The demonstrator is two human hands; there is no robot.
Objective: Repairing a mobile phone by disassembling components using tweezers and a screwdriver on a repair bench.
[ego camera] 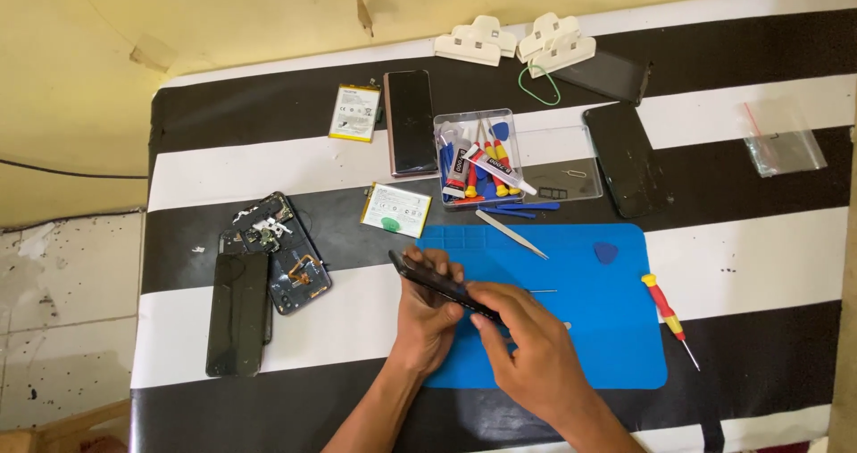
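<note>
My left hand (422, 315) holds a dark phone (437, 283) on its edge, tilted, over the left side of a blue work mat (580, 328). My right hand (527, 341) pinches the phone's lower right end, the fingertips pressed along its edge; whether a small pick sits between them I cannot tell. A thin metal pin (542, 290) lies on the mat just right of the phone.
A black-and-white striped cloth (714, 265) covers the table. On it lie an opened phone with exposed boards (281, 252), a black panel (237, 315), two batteries (395, 209), a clear tool box (478, 158), tweezers (511, 233), a blue pick (606, 253), a red-and-yellow screwdriver (668, 315), further phones (629, 158) and white clamps (513, 42).
</note>
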